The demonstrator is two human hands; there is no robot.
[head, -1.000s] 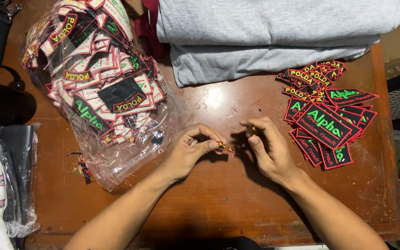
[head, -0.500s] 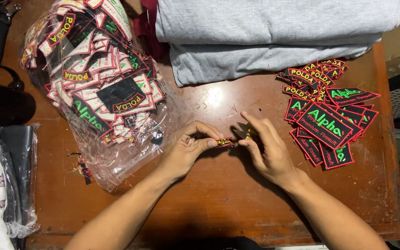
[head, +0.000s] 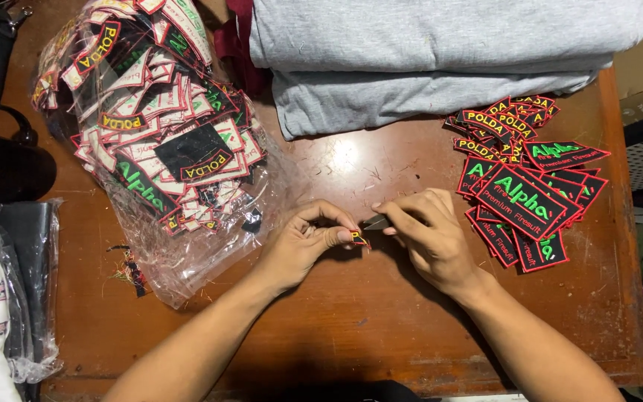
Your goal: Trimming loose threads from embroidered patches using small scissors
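Wooden table: left hand pinches a small patch; right hand closed on a thin dark tool.

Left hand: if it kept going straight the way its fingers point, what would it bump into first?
Most likely the right hand. The left hand points right, pinching a small patch, and the other hand's fingertips sit just past it. Heights look matched, though depth is hard to judge.
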